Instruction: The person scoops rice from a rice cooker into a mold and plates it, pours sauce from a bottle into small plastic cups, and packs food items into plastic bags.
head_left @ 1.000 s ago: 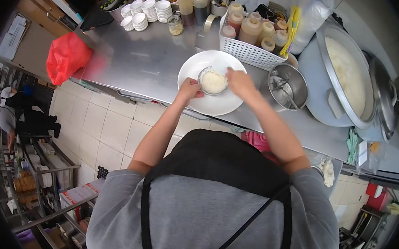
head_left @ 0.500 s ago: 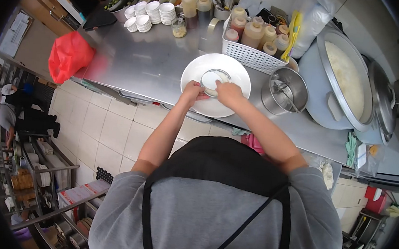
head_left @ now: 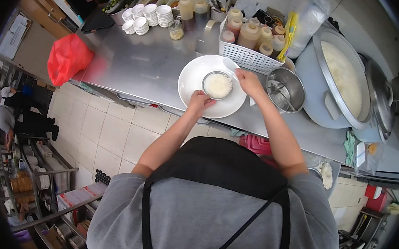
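A small round bowl [head_left: 204, 88] filled with white rice [head_left: 219, 85] sits on a large white plate [head_left: 190, 75] on the steel counter. My left hand [head_left: 200, 103] has its fingers closed on the bowl's near left edge, over the plate. Beyond the plate's right side, my right hand [head_left: 250, 83] is closed round a pale, flat paddle [head_left: 231, 64], whose blade is over the plate's upper right part. The hand covers much of its handle.
A steel pot [head_left: 285, 89] with utensils stands right of the plate. Behind are a white basket [head_left: 248, 59] of bottles and stacked white cups [head_left: 149, 14]. A large rice container [head_left: 316, 77] is farther right, a red bag [head_left: 68, 60] at left.
The paddle, flat over the rice half a second ago, has moved up and right with my right hand, uncovering the rice. My left hand remains at the bowl.
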`<action>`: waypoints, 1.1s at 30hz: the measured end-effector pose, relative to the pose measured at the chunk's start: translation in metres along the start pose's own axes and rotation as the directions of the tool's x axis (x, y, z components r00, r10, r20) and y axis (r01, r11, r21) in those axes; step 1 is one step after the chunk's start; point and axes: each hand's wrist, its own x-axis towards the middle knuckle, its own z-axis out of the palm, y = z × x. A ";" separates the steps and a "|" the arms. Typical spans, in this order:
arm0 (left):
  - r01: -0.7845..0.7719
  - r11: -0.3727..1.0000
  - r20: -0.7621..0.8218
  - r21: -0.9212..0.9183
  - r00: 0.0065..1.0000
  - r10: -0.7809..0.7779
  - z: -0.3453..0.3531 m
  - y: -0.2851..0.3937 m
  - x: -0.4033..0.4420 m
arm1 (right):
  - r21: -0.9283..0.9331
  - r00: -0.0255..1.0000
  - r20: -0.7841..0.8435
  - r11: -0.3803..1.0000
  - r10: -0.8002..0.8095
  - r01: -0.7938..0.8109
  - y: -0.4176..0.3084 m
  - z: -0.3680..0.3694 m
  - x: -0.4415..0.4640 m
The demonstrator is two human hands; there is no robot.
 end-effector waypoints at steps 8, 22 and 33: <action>-0.015 0.998 -0.018 -0.058 1.000 0.014 0.017 -0.012 -0.009 | -0.294 1.000 0.007 0.956 0.022 -0.018 -0.006 0.059 -0.050; 0.008 1.000 -0.023 -0.018 1.000 -0.009 0.000 0.002 0.013 | -0.580 0.955 0.048 0.786 0.293 -0.212 0.021 -0.142 -0.046; 0.034 0.994 0.035 0.101 0.999 -0.038 0.000 0.038 0.031 | -0.445 0.967 -0.225 0.870 0.120 -0.211 0.053 -0.136 -0.078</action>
